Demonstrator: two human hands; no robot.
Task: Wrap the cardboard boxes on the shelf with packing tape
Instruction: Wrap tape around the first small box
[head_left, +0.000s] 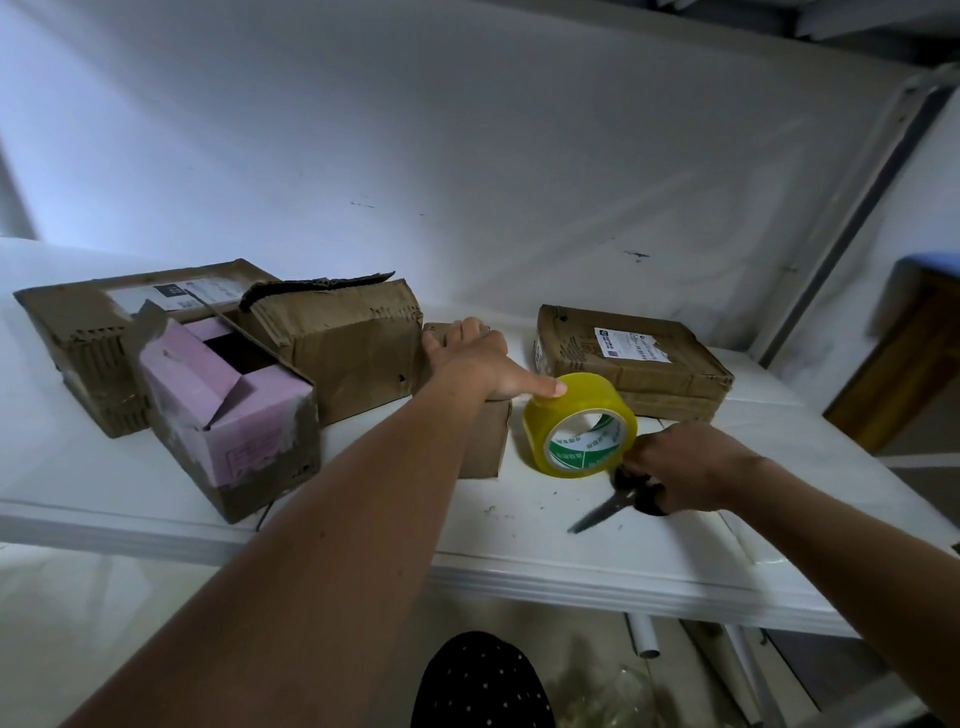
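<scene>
the left hand (470, 358) is laid flat, fingers straight, on a small cardboard box (485, 436) on the white shelf (519, 551), its thumb touching the yellow tape roll (579, 423) just beside the box. scissors (618, 501) are gripped by the right hand (685, 470), which seems to touch the roll; contact is blurred. other boxes (631, 361) are set either side.

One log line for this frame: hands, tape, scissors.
left hand: on small box, thumb touching tape roll | right hand: gripping scissors | tape on shelf
</scene>
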